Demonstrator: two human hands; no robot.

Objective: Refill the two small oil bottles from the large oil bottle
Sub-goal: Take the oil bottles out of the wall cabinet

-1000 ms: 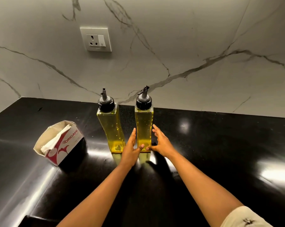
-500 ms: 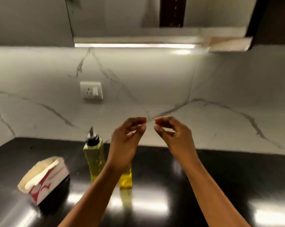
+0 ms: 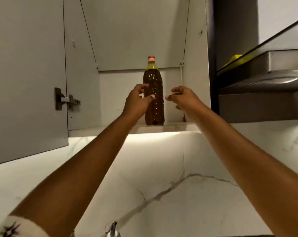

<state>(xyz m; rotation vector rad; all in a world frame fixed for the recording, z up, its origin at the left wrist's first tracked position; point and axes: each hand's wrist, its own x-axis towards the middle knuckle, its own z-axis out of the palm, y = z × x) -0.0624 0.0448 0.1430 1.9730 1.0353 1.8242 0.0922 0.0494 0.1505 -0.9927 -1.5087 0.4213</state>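
1. Both hands have risen from over the worktop to an open cupboard (image 3: 25, 82).
2. Writing on the large oil bottle (image 3: 154, 79) cannot be made out.
3. It has a red cap, a yellow-green neck and a ribbed clear body of dark amber oil, and stands upright on the cupboard shelf (image 3: 175, 128).
4. The left hand (image 3: 138, 100) overlaps its left side and the right hand (image 3: 183, 98) is just beside it; both hands' fingers are loosely curled and hold nothing.
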